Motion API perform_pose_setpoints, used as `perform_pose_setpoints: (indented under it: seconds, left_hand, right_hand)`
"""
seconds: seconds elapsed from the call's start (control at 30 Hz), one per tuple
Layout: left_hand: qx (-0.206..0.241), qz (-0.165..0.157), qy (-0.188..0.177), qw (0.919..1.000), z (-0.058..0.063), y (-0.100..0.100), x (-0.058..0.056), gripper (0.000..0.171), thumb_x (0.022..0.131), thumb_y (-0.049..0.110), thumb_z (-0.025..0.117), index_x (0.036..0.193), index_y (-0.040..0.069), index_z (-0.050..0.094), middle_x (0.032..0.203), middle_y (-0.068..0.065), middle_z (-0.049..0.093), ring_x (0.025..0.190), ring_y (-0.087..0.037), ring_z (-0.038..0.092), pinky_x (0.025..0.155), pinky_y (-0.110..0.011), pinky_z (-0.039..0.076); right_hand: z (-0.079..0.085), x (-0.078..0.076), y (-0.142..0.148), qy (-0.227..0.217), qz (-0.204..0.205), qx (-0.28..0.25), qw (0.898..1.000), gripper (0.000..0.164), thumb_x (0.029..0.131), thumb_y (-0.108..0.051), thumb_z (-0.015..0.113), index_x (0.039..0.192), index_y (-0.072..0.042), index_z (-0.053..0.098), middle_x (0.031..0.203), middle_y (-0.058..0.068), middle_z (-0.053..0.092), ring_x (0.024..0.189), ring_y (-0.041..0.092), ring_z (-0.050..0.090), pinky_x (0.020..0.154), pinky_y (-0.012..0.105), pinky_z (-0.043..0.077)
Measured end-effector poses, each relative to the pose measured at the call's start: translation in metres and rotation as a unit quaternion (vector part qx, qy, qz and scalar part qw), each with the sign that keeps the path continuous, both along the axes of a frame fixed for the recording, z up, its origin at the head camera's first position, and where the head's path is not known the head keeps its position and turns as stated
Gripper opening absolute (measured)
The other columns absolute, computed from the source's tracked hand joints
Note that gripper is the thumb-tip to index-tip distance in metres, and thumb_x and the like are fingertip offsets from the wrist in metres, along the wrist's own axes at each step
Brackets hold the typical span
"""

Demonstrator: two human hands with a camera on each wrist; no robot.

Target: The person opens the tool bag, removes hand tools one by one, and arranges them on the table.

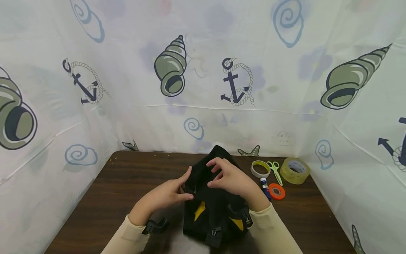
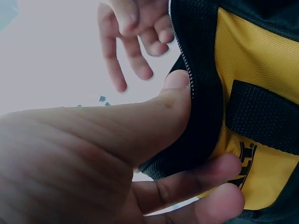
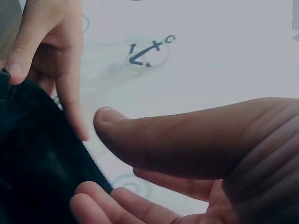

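A black tool bag (image 1: 210, 208) with yellow panels (image 2: 261, 51) stands on the table, its zippered mouth open. My left hand (image 1: 163, 195) holds the bag's left rim. In the left wrist view the thumb lies on the zipper edge (image 2: 190, 77) and the fingertips are against the yellow side. My right hand (image 1: 233, 178) hovers over the bag's mouth, fingers loosely bent and thumb apart, with nothing between them. The right wrist view shows its fingertips (image 3: 88, 205) close by the bag's dark edge (image 3: 42, 154). The bag's inside is too dark to make out.
Right of the bag lie a narrow tape roll (image 1: 260, 169), green-handled scissors (image 1: 275, 173), a wide clear tape roll (image 1: 295, 171), a glue stick (image 1: 265, 187) and an orange ring-shaped roll (image 1: 277, 191). A printed curtain (image 1: 203, 134) hangs behind the brown table (image 1: 127, 187).
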State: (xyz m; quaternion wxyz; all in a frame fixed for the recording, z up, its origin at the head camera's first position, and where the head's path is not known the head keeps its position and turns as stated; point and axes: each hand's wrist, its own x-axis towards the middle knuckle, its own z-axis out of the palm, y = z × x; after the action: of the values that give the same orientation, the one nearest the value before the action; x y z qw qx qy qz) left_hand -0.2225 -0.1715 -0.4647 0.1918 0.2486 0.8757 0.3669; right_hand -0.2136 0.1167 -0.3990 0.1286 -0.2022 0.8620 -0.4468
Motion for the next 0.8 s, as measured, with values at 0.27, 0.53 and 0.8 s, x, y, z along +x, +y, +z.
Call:
perform_pose_setpoints:
  seconds: [0.27, 0.53, 0.8]
  left_hand:
    - [-0.002, -0.006, 0.021, 0.9998, 0.000, -0.006, -0.002, 0.105, 0.102, 0.048, 0.076, 0.176, 0.036, 0.002, 0.102, 0.004, 0.070, 0.091, -0.021, 0.069, 0.075, -0.032, 0.056]
    - [-0.008, -0.007, 0.028, 0.9996, 0.001, -0.010, -0.002, 0.106, 0.102, 0.049, 0.076, 0.176, 0.036, 0.002, 0.100, 0.006, 0.071, 0.092, -0.013, 0.068, 0.076, -0.033, 0.055]
    - [-0.016, 0.001, 0.022, 0.9996, 0.000, -0.011, -0.003, 0.107, 0.101, 0.049, 0.077, 0.176, 0.036, 0.002, 0.103, 0.004, 0.071, 0.095, -0.013, 0.067, 0.077, -0.034, 0.055]
  right_hand:
    - [-0.029, -0.035, -0.020, -0.102, -0.046, 0.018, 0.994, 0.055, 0.094, -0.014, 0.088, 0.140, -0.008, 0.060, 0.128, 0.018, 0.064, 0.092, 0.023, 0.074, 0.090, 0.044, 0.064]
    - [-0.101, -0.064, -0.026, -0.217, -0.033, 0.015, 0.976, 0.057, 0.094, -0.017, 0.088, 0.134, -0.001, 0.051, 0.110, 0.016, 0.062, 0.095, 0.029, 0.069, 0.088, 0.041, 0.058]
    - [-0.129, -0.078, -0.021, -0.235, 0.057, 0.022, 0.970, 0.044, 0.099, -0.019, 0.082, 0.139, -0.018, 0.063, 0.127, 0.013, 0.059, 0.101, 0.028, 0.061, 0.092, 0.042, 0.051]
